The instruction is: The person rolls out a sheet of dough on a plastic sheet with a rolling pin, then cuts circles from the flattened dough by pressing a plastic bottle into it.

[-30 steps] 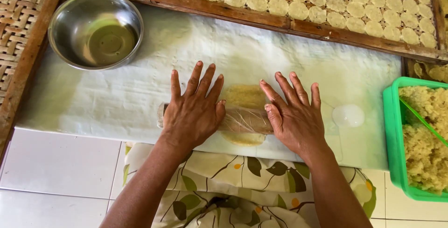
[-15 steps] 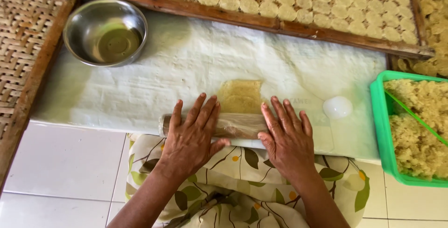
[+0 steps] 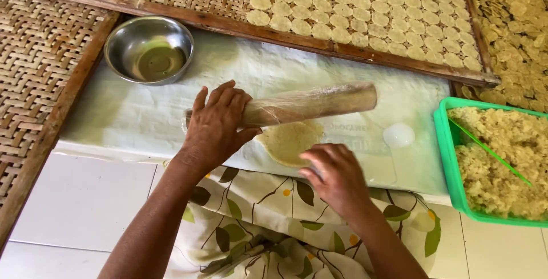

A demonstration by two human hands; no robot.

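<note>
Where both palms pressed the rolling pin (image 3: pixel 297 106) a moment ago, the left hand (image 3: pixel 216 125) now lifts it in a closed grip, baring the flattened dough round (image 3: pixel 288 141) on the white sheet (image 3: pixel 125 116), whose near edge the right hand's (image 3: pixel 334 176) narrow grip touches.

Daylight soft and even, bright throughout; no hard shadows, only faint shade directly under the rolling pin (image 3: pixel 305 105) and both hands; a dull sheen on the plastic wrap around the pin; mild reflections inside the steel bowl (image 3: pixel 149 49) left of the pin; focus sharp across the frame; slight wide-angle bend in the wooden frames above the pin.
</note>
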